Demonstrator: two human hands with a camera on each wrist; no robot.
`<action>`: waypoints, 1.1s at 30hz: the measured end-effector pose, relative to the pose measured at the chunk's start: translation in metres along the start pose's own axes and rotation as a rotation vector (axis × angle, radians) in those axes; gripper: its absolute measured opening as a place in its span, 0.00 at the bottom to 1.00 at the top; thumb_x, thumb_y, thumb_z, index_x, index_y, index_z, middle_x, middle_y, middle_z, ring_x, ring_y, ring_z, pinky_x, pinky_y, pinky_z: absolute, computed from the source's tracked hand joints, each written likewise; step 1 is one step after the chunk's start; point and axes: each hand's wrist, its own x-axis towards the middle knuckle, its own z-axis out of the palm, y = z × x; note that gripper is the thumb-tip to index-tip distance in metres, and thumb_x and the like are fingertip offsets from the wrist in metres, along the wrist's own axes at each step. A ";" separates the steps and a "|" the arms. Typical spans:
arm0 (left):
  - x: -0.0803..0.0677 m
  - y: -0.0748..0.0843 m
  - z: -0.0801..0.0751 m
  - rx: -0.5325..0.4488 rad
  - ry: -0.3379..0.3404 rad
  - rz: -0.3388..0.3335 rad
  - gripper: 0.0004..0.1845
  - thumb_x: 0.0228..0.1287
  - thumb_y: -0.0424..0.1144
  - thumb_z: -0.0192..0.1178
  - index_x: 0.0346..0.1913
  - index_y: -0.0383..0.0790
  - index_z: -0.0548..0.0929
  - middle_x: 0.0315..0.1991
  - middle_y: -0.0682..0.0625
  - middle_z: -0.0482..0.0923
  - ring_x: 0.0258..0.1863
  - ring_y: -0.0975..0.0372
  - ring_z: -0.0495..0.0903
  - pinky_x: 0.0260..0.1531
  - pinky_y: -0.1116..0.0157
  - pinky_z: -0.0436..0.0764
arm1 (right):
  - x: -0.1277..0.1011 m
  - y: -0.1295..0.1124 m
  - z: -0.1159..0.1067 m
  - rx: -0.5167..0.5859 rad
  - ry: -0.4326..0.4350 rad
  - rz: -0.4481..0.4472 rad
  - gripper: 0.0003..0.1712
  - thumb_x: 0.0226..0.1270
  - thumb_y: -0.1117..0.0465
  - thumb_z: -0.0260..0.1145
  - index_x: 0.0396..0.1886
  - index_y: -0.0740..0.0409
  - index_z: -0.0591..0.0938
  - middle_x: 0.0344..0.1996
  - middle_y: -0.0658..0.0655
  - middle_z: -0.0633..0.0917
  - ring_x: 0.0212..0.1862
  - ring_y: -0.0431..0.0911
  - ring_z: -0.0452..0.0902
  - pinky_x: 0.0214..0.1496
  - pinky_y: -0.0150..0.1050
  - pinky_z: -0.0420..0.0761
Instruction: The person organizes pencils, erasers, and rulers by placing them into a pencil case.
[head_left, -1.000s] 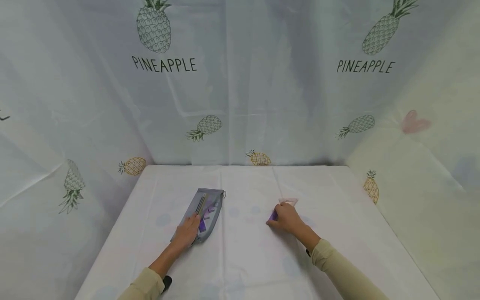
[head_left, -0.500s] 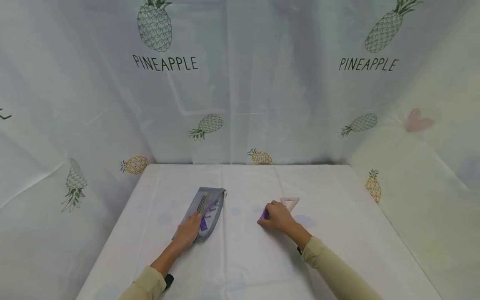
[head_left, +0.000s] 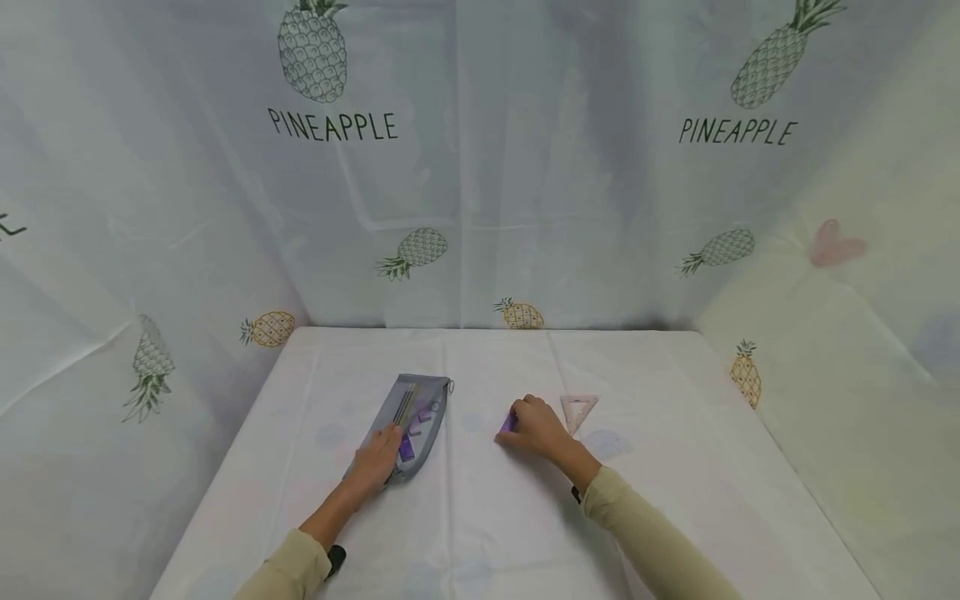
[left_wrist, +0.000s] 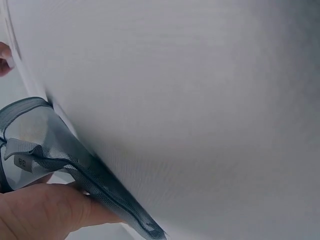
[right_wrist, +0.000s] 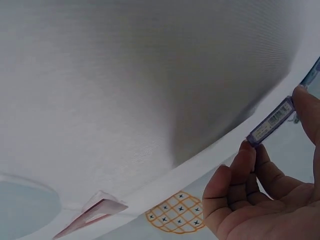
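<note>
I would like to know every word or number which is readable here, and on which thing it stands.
"PINEAPPLE": back cloth, left side.
"PINEAPPLE": same cloth, right side.
Perhaps "38", small and unclear: tag on the grey mesh pouch.
Barcode label on the purple case: print too small.
Black lettering, left edge: cut off, unreadable.
Pink triangle ruler: markings too small.
</note>
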 end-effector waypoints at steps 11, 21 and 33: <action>-0.003 -0.001 0.001 -0.043 -0.003 -0.010 0.38 0.80 0.58 0.26 0.76 0.29 0.52 0.77 0.30 0.48 0.77 0.37 0.42 0.73 0.35 0.36 | 0.026 -0.033 0.017 0.045 -0.006 -0.037 0.27 0.49 0.44 0.79 0.36 0.62 0.84 0.29 0.52 0.79 0.32 0.43 0.70 0.33 0.36 0.73; -0.004 0.000 -0.001 -0.029 0.007 -0.010 0.40 0.79 0.59 0.26 0.76 0.27 0.52 0.76 0.30 0.49 0.77 0.36 0.43 0.73 0.35 0.37 | 0.046 -0.065 0.035 0.139 0.007 -0.042 0.28 0.49 0.44 0.79 0.40 0.61 0.87 0.31 0.51 0.82 0.35 0.41 0.73 0.38 0.35 0.76; -0.007 0.004 -0.003 0.001 0.022 0.007 0.36 0.81 0.54 0.26 0.75 0.26 0.55 0.75 0.30 0.51 0.76 0.35 0.46 0.72 0.34 0.40 | 0.063 -0.100 0.049 0.277 0.027 -0.032 0.27 0.49 0.47 0.81 0.42 0.61 0.87 0.30 0.52 0.84 0.33 0.40 0.71 0.35 0.32 0.75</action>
